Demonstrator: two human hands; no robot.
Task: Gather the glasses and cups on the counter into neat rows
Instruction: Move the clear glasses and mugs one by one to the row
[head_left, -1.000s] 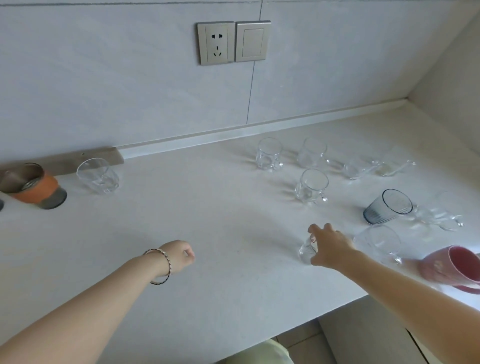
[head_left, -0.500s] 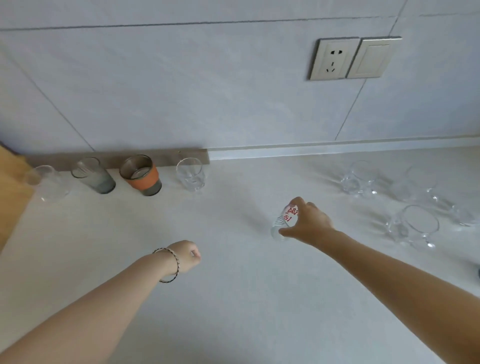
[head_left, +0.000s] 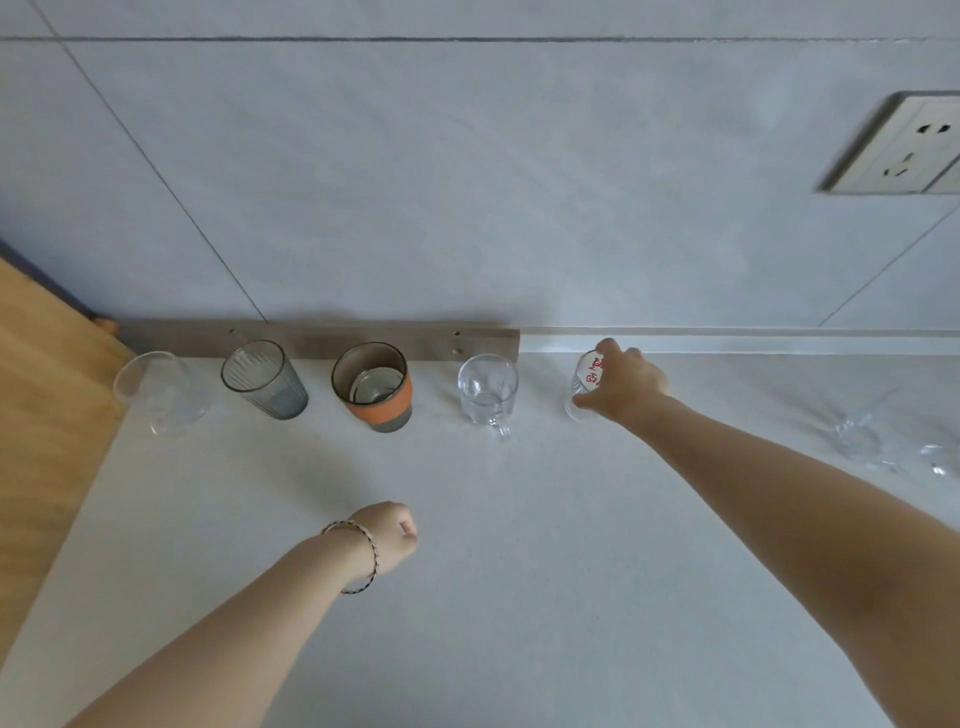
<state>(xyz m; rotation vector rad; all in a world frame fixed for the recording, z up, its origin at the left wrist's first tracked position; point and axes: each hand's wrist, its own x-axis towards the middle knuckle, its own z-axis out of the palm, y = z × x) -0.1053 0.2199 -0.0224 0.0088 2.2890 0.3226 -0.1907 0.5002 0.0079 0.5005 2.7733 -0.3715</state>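
Observation:
A row of cups stands along the back wall of the white counter: a clear glass, a grey ribbed glass, a cup with an orange sleeve and a clear handled mug. My right hand grips a small clear glass with red print at the right end of that row, its base at the counter. My left hand, with a bracelet at the wrist, is curled into a fist over the counter and holds nothing.
More clear glasses stand blurred at the right edge. A wooden surface borders the counter on the left. A grey strip runs along the wall base, and a wall socket sits at the upper right.
My right hand has carried the red-printed glass left and back, from the front right cluster to the end of the row by the wall. My view has swung left. The left hand stays fisted.

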